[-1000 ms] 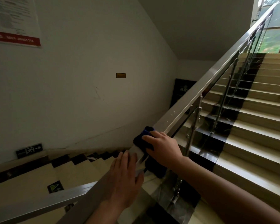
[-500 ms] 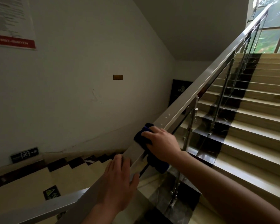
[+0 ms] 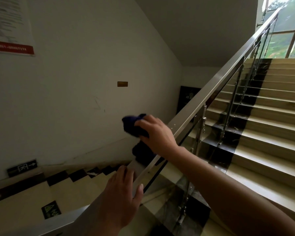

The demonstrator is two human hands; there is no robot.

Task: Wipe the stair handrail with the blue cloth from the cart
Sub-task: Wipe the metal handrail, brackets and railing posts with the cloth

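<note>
A steel handrail (image 3: 216,82) climbs from the lower left to the upper right above glass panels. My right hand (image 3: 156,133) grips a dark blue cloth (image 3: 133,125), bunched at its fingertips and held at the rail's left side; part of the cloth hangs down over the rail below the hand. Lower on the rail, my left hand (image 3: 124,196) lies palm down on the rail's top face, fingers spread along it. The cart is out of view.
Beige stairs (image 3: 266,126) with a black stripe rise on the right toward a window (image 3: 286,31). A second flight descends at the lower left. The white wall (image 3: 75,82) carries a notice, a small plaque and an exit sign (image 3: 22,167).
My right hand has moved up along the rail with the cloth, and the cloth now sticks out to the rail's left. My left hand has slid up a little behind it.
</note>
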